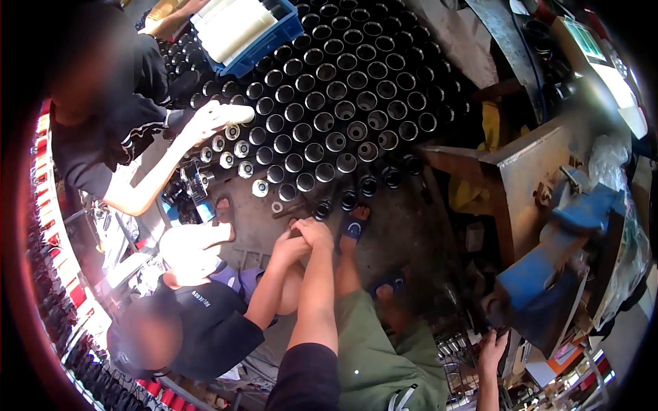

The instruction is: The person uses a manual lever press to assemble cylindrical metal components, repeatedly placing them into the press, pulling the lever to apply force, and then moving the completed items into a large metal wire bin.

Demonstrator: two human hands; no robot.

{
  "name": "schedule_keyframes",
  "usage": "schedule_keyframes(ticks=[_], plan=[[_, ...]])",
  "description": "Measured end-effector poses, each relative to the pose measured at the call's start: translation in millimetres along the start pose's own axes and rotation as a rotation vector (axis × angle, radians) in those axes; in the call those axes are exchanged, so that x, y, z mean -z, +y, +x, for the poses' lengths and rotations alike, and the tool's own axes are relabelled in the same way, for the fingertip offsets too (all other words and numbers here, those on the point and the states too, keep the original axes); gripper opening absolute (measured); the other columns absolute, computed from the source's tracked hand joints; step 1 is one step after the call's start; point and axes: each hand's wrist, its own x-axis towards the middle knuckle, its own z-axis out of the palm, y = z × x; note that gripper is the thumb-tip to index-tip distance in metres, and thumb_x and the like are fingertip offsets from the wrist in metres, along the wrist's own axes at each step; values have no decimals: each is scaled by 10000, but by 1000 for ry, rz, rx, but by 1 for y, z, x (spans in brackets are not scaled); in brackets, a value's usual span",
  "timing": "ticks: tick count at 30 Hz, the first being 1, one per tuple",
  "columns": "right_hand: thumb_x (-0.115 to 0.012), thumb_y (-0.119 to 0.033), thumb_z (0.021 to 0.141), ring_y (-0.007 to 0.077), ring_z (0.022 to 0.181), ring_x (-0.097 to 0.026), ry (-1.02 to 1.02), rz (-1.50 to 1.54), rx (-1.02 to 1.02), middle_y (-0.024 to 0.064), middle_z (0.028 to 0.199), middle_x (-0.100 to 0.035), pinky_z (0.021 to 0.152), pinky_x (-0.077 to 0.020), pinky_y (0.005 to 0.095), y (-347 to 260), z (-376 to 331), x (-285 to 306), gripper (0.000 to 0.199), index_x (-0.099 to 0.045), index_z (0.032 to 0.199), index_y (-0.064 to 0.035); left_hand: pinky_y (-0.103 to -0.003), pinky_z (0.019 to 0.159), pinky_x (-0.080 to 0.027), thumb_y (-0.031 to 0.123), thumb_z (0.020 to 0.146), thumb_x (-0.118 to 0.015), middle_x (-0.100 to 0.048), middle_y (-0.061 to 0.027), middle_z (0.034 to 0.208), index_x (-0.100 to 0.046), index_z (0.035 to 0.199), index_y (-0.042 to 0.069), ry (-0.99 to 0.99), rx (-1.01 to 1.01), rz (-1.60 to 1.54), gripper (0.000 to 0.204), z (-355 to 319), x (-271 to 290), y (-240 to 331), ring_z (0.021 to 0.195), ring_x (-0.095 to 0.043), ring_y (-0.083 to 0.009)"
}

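L hand [317,234] curled in, overlapping a co-worker's hand [289,248]; can't tell if it grips anything. Black tubes [336,142] w/ shiny rims stand upright in close rows on the floor [401,229], nearest ones just beyond L hand. R hand [491,351] well apart, low at R, nr the blue vise [538,270]; its grip's unclear. Blue crate [269,53] w/ pale cylinders [232,29] at far L of the tubes.
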Motion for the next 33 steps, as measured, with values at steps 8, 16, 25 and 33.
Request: schedule_keyframes(ticks=[8, 16, 25, 33], plan=[[-475, -109, 1013, 71, 497, -378, -146, 133, 57, -38, 660, -400, 439, -388, 263, 3, 7, 9, 148, -482, 1160, -103, -395, 799, -593, 234, 863, -657, -728, -143, 1097, -769, 1003, 85, 138, -134, -356, 233, -18, -55, 10, 993, -729, -267], [-580, -237, 960, 124, 487, -454, -115, 15, 318, 12, 650, -486, 460, -388, 307, 93, 23, 82, 176, -569, 1028, -75, -233, 360, -367, 329, 894, -666, -639, -87, 643, -684, 899, -5, -459, -360, -1790, 334, -380, 24, -207, 466, -595, -158], [-677, -490, 869, 432, 735, -660, 196, -41, 231, 224, 693, -642, 649, -487, 489, 69, -51, 141, 498, -675, 769, -2, -375, 760, -560, 29, 661, -786, -688, -142, 877, -478, 1259, -11, 164, -1386, -1645, 674, -593, 292, -235, 748, -683, -256], [-714, -471, 868, 237, 478, -541, 400, 87, 276, 181, 548, -527, 522, -420, 411, 134, -148, 133, 538, -613, 661, 15, -337, 929, -488, 34, 708, -780, -673, -115, 1052, -510, 1188, 37, 783, -1743, -1862, 550, -578, 439, -167, 968, -633, -187]])
